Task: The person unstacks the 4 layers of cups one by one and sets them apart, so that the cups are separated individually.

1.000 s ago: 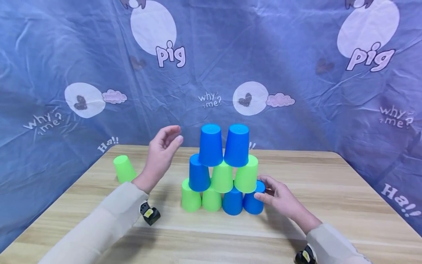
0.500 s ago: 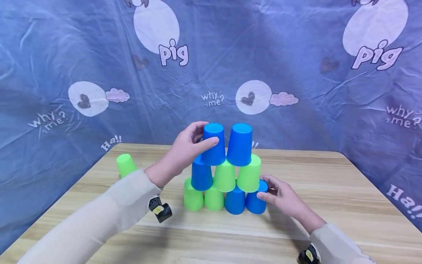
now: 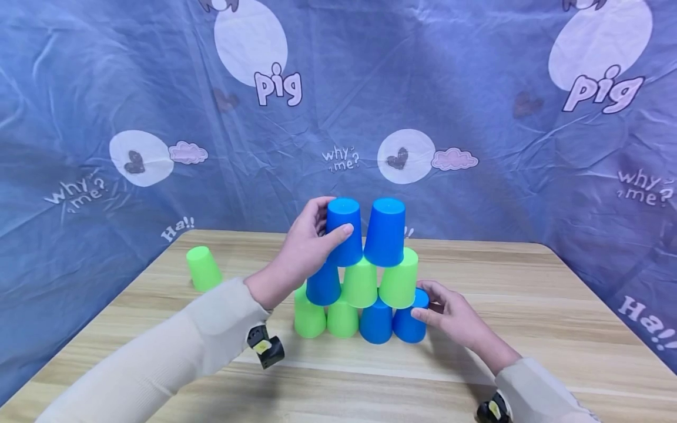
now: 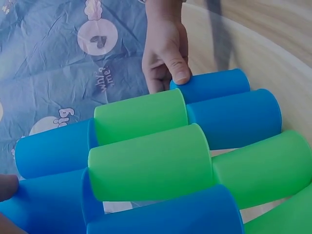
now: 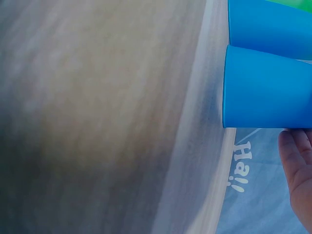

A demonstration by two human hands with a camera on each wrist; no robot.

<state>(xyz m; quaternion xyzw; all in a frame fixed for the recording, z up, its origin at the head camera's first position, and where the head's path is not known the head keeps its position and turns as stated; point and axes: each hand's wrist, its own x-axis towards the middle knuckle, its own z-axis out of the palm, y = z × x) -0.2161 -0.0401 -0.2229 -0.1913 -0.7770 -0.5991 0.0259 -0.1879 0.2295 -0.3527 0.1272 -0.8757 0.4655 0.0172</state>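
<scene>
L hand moved right onto top-left tapered blue plastic cup, fingers clamped, prob. steadying; R hand likewise, btm-right blue plastic cup.

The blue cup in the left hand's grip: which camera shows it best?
The head view: the blue cup is within the frame from top to bottom, only partly covered by the left hand. The left wrist view cuts it off at the picture's edge; the right wrist view doesn't show it.
</scene>
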